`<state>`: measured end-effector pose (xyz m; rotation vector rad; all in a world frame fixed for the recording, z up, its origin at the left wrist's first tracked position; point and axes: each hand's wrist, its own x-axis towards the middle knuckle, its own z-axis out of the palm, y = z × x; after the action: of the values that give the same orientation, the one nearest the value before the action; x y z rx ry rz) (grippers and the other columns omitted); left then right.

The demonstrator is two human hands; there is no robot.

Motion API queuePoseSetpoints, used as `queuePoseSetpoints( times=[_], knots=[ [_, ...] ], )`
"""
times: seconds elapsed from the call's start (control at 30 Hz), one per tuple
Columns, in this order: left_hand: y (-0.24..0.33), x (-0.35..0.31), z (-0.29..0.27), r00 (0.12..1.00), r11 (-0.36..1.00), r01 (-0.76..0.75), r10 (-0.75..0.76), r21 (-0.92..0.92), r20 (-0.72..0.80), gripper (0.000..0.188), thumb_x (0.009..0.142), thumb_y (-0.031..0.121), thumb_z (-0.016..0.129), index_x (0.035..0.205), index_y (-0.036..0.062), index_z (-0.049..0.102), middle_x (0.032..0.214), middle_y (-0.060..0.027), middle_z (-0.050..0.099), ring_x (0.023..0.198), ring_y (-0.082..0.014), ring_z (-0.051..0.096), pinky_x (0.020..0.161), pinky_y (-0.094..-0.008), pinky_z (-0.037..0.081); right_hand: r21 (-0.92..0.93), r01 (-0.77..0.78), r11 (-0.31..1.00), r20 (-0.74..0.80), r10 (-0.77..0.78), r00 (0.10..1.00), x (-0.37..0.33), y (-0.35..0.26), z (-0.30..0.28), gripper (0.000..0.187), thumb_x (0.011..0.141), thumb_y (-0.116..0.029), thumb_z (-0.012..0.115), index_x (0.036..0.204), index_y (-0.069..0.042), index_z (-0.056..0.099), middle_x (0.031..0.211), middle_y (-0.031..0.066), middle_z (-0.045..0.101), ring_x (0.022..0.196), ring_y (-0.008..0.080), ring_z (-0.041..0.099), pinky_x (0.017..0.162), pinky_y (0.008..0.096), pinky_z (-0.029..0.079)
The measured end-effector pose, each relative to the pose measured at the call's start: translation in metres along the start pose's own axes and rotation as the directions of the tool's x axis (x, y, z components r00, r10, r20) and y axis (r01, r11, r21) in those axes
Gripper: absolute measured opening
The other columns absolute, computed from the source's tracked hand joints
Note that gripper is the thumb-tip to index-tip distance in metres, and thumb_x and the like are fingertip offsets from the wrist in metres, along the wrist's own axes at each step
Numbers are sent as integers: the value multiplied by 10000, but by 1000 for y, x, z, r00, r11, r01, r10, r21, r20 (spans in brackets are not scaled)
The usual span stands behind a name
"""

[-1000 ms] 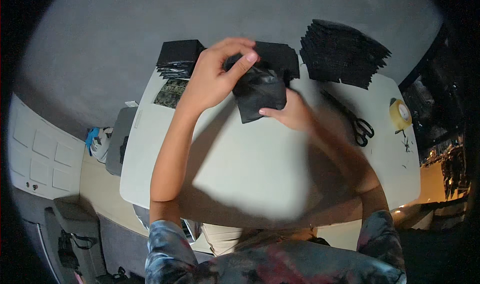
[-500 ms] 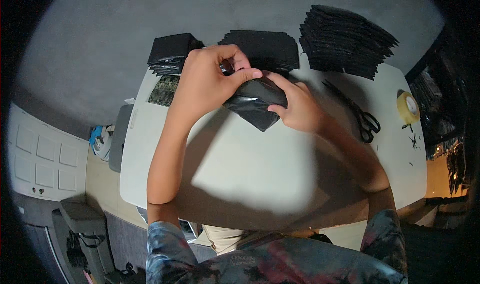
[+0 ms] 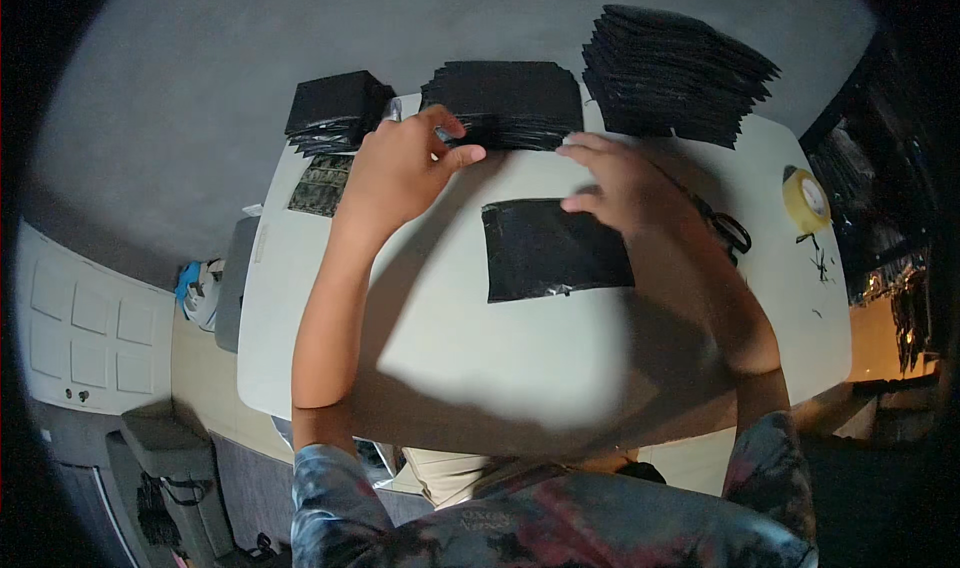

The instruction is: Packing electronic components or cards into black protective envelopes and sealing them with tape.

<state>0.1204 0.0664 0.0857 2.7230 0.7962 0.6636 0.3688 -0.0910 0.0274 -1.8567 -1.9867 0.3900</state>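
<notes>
My left hand [image 3: 408,176] and right hand [image 3: 628,190] are empty, fingers parted (between grips, I judge). The black piece [image 3: 558,252] lies flat inside the near edge of the tabletop [image 3: 490,368]; lifting it calls for pinching a corner.

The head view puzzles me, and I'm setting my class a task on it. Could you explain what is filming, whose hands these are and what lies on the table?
There is no robot: these are one person's bare hands, left hand and right hand. A fisheye camera worn on the person's head looks down, so straight edges bend near the rim.

On the white table lies a flat black piece. Beyond it stand three stacks of black pieces. Black scissors and a yellow tape roll lie at the right.

Both hands are open and appear to hold nothing. The right thumb is by the flat piece's upper edge; whether it touches, I can't tell.
</notes>
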Motion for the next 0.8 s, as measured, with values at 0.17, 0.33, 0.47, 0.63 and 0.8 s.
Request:
queuePoseSetpoints(
  times=[0.17,0.33,0.47,0.63,0.8],
  knots=[
    [9,-1,-5,999,997,-47,49,-60,15,397,955,406,758,989,11,772,760,-157,748,661,-258,738,634,-360,535,-407,43,913,32,-33,999,-31,-28,73,634,998,-370,664,1459,44,529,1486,279,536,1454,402,447,1189,514,381],
    [15,-1,-10,998,994,-57,59,-94,16,370,963,378,750,987,10,782,747,-169,738,647,-256,728,629,-361,534,-455,93,886,-106,-157,982,-45,-27,96,752,995,-447,636,1534,40,444,1620,279,362,1511,430,341,1194,587,328],
    [15,-8,6,989,984,-128,135,-125,54,362,966,394,737,979,36,794,750,-190,730,687,-311,733,658,-391,545,-367,44,929,-63,-72,995,-34,-28,91,764,986,-506,622,1570,-47,442,1632,324,308,1502,513,315,1182,646,311],
    [29,-10,13,986,990,-118,126,-74,108,370,979,422,701,991,67,804,723,-201,703,733,-384,713,692,-457,543,-360,66,930,-36,-85,996,-32,-32,80,743,983,-541,616,1555,-86,482,1591,338,364,1454,583,333,1163,679,317],
    [26,-12,27,980,986,-166,168,-29,111,315,979,366,699,989,69,803,752,-200,715,758,-401,712,722,-475,552,-315,297,902,-42,-325,945,-15,-12,97,659,1008,-486,604,1537,-104,513,1520,283,471,1469,495,364,1186,680,285]
  ],
)
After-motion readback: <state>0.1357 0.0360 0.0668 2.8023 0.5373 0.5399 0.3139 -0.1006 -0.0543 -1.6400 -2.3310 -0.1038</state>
